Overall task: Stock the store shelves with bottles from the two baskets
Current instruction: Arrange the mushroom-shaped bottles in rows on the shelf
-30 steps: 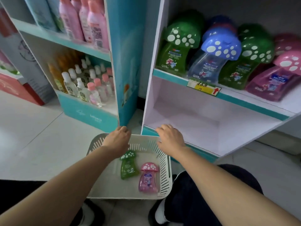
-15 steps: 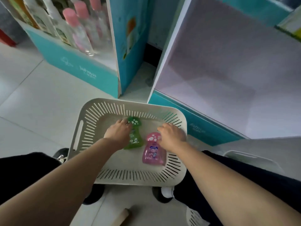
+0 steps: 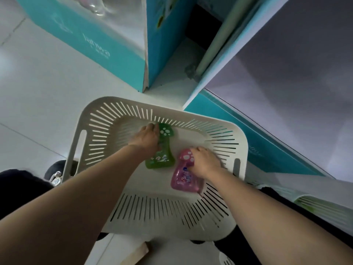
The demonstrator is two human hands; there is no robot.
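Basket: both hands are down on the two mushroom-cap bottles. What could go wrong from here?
1. The left hand and right hand seem to grip near the narrow necks. The green bottle or pink bottle might swing or slip on lifting.
2. The shelf sits behind a teal front lip, so a low carry could knock a bottle against it.
3. The wide caps may make them tip when stood up.

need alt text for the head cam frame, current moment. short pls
Seen from above, a person's left hand grips a green mushroom-capped bottle and the right hand grips a pink bottle of the same shape, both lying flat in a white slotted basket on the floor. A teal-edged shelf unit stands behind on the right, its visible bay bare.
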